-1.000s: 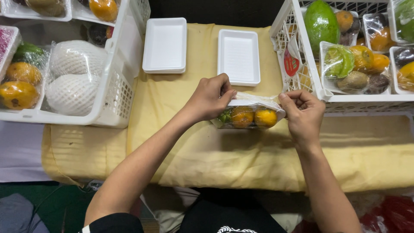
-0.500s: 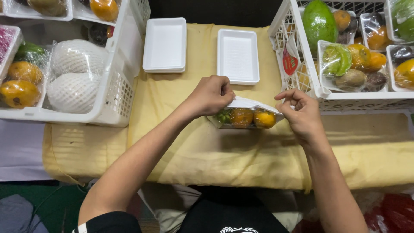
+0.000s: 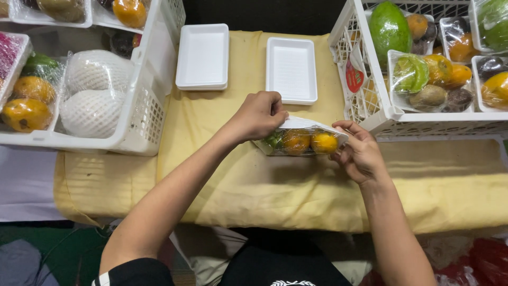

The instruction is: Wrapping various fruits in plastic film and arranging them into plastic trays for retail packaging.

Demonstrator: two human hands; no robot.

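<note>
A pale yellow cloth (image 3: 222, 175) with faint ribbing covers the worktop. Two plain white foam trays (image 3: 202, 55) lie on it. The clear-wrapped fruit pack (image 3: 301, 142) shows two orange fruits and something green, possibly leaves. White lattice crates (image 3: 143, 114) flank it: the left holds white netted fruits (image 3: 92, 98) and orange-yellow ones; the right crate (image 3: 370, 114) holds green, orange and brown fruit, with a red and white label (image 3: 353, 78).

Bright, even light falls from above. Soft shadows lie just under the left hand (image 3: 259, 115) and right hand (image 3: 360, 153). Glare glints off plastic wrap beyond the right hand. Focus is sharp; edges bow slightly.
</note>
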